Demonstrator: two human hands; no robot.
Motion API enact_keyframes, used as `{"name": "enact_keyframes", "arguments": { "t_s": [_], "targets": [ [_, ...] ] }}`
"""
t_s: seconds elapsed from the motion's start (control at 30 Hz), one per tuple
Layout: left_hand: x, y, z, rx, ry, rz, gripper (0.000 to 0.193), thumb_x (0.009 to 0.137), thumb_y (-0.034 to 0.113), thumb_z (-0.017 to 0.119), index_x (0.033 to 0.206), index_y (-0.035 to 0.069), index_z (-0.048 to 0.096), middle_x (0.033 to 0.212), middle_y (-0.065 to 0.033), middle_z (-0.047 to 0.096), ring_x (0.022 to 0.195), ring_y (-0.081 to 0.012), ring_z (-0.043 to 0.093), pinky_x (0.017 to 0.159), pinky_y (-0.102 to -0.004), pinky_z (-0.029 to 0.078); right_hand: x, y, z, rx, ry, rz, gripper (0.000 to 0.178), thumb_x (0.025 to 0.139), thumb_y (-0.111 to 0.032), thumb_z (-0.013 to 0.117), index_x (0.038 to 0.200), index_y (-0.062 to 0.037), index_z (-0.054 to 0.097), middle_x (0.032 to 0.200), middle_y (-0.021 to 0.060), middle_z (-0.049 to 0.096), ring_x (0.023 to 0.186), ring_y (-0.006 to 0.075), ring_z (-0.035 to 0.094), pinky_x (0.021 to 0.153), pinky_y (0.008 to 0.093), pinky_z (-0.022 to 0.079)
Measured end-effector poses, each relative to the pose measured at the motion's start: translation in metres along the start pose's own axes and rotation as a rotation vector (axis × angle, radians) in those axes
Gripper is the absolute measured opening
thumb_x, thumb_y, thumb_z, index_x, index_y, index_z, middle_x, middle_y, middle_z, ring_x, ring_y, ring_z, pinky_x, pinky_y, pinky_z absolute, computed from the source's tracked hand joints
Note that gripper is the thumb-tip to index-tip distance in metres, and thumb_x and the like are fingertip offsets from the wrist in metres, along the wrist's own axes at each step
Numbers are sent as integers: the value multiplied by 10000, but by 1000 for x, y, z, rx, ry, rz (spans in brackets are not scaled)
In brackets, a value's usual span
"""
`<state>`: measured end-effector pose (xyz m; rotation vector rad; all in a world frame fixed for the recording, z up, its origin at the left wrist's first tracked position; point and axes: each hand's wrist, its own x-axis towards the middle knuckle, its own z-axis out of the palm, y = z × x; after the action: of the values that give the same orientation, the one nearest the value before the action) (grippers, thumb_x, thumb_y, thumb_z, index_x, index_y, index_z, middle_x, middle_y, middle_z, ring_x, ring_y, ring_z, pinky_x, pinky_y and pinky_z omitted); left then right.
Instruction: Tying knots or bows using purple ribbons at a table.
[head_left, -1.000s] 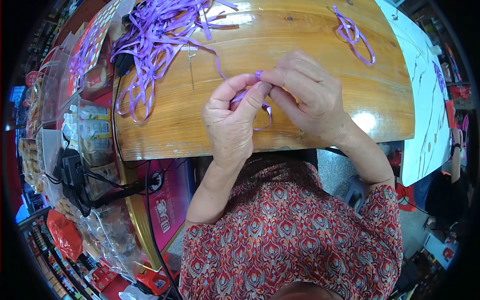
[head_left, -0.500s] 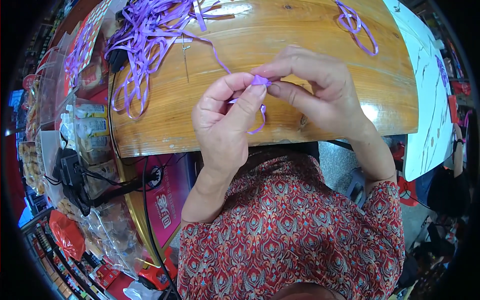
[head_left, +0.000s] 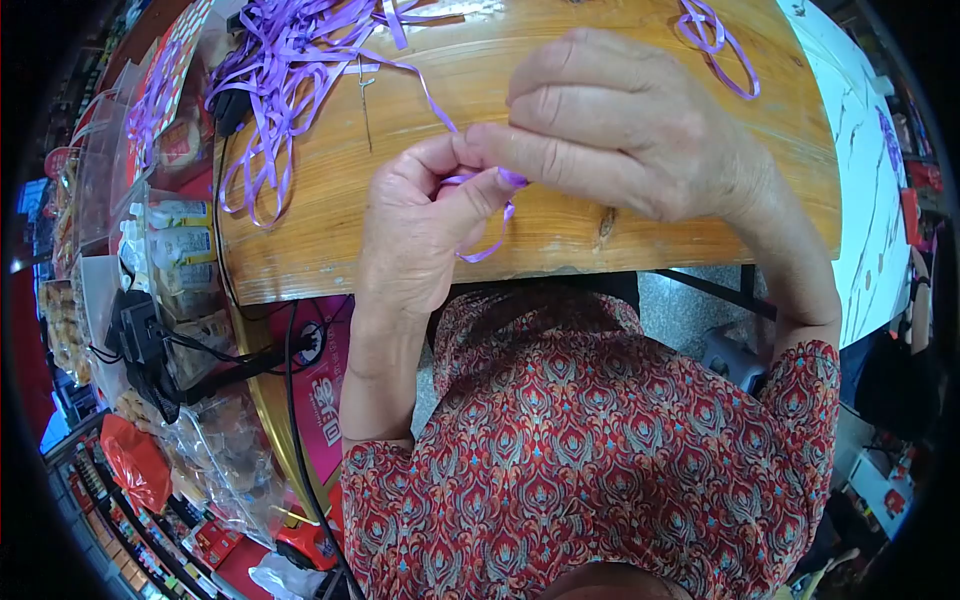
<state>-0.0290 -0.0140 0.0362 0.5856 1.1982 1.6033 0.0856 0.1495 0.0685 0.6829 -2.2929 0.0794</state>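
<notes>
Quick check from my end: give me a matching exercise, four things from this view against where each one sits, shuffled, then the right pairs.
Things:
1. ribbon strand
2. ribbon pile
3. ribbon loop
4. red bag

Places:
A. far right of the wooden table
B. low at the left, beside the table
C. pinched between left hand and right hand
D. far left corner of the table

Pairs: 1-C, 2-D, 3-A, 4-B
</notes>
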Motion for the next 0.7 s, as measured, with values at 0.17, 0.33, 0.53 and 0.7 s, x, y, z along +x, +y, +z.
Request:
{"name": "enact_keyframes", "arguments": {
  "t_s": [0.17, 0.33, 0.53, 0.7],
  "targets": [
    [-1, -10, -4, -121, 50, 31, 100, 805, 29, 668, 887, 8, 614, 639, 67, 515, 488, 15, 364, 421, -158, 243, 8, -9, -18, 247, 39, 351, 205, 741, -111, 641, 909, 6, 640, 743, 98, 572, 638, 188, 530, 557, 319, 420],
    [-1, -19, 2, -126, 159, 144, 88, 820, 21, 647, 900, 7, 612, 642, 69, 510, 485, 23, 347, 416, -155, 228, -14, -33, 14, 292, 237, 585, 247, 659, -62, 748, 876, -8, 642, 789, 100, 587, 728, 238, 571, 634, 321, 438],
    [-6, -24, 6, -149, 177, 216, 128, 812, -9, 643, 936, -8, 608, 782, 17, 589, 627, 2, 488, 551, -125, 384, -13, -40, 25, 224, 197, 643, 176, 670, -7, 709, 825, -12, 626, 765, 91, 587, 691, 224, 560, 624, 312, 423],
    [-7, -26, 5, -157, 120, 241, 159, 810, -27, 636, 966, -15, 607, 841, -7, 616, 710, -13, 536, 624, -135, 424, -9, -47, 27, 367, 218, 845, 79, 723, 21, 645, 782, -9, 601, 755, 64, 582, 695, 181, 556, 638, 280, 419]
  ]
}}
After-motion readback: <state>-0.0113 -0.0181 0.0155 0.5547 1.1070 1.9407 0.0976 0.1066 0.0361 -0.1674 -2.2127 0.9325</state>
